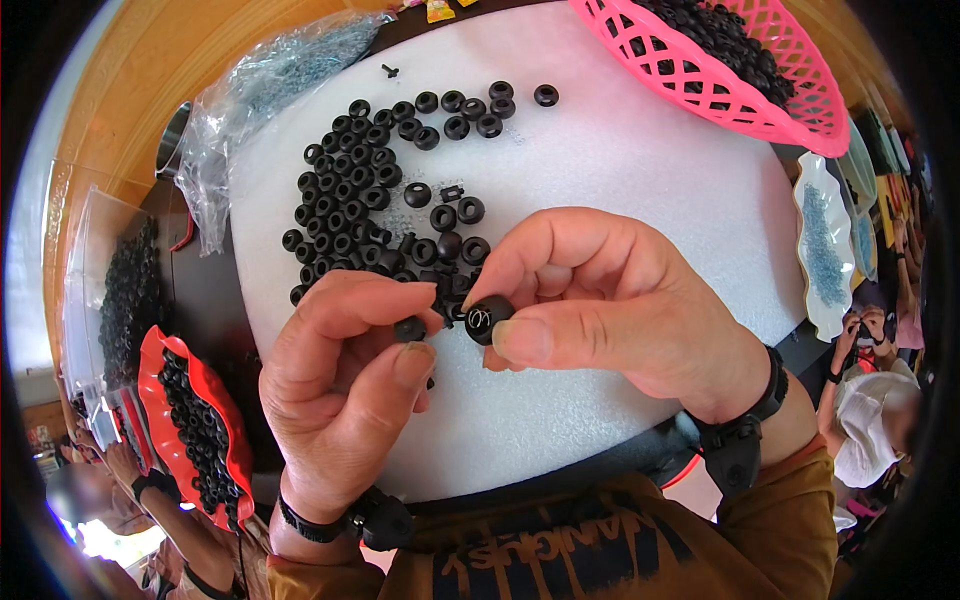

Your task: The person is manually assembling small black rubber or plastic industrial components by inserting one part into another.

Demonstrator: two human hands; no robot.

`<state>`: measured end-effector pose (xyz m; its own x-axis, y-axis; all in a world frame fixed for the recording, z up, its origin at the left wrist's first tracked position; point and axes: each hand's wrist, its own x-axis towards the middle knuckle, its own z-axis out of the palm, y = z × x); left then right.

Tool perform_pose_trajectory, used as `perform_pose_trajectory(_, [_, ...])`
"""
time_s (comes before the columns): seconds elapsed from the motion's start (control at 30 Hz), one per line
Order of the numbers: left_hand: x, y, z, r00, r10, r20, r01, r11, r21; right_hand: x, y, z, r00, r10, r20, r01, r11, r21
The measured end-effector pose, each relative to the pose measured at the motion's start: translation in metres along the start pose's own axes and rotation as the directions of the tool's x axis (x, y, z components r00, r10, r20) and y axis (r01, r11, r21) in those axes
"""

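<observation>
My right hand [625, 320] pinches a round black cord lock shell [487, 322] between thumb and fingers, and a thin wire spring shows in its opening. Close beside it, my left hand [345, 375] grips a small black cord lock plunger [409, 328] at its fingertips. The two parts are apart. Beyond my hands, a pile of black cord lock shells [345, 200] is spread over a white foam sheet [640, 170]. A few plungers lie among the shells, and one loose plunger [390, 71] lies at the far side.
A pink lattice basket [690, 100] of black parts stands at the far right. A white scalloped dish [809, 225] holds springs. At left are a red dish [232, 450] of black plungers and a clear bag [215, 130] of springs. Other people sit at both sides.
</observation>
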<state>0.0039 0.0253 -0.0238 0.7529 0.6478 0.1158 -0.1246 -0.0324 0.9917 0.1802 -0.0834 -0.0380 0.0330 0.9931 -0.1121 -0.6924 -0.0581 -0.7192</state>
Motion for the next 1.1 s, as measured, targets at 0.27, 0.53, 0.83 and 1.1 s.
perform_pose_trajectory(0.27, [0.0000,0.0016,-0.0029,0.998,0.045,0.051,-0.059,0.952,0.302,0.0001,-0.0009,0.0014,0.999,0.035,-0.006,-0.035,0.999,-0.027])
perform_pose_trajectory(0.53, [-0.0034,-0.0006,0.0019,0.999,0.031,0.029,-0.037,0.973,0.229,-0.0008,-0.0003,0.0018,0.999,0.047,-0.009,-0.047,0.997,-0.055])
perform_pose_trajectory(0.83, [-0.0028,-0.0017,-0.0011,0.996,0.077,0.043,-0.086,0.962,0.258,-0.0004,-0.0006,0.0019,0.998,0.066,-0.014,-0.067,0.992,-0.105])
perform_pose_trajectory(1.1, [0.0047,0.0004,0.0021,0.951,0.274,0.144,-0.308,0.785,0.537,-0.0020,0.0025,0.0001,0.999,0.036,-0.025,-0.039,0.993,-0.110])
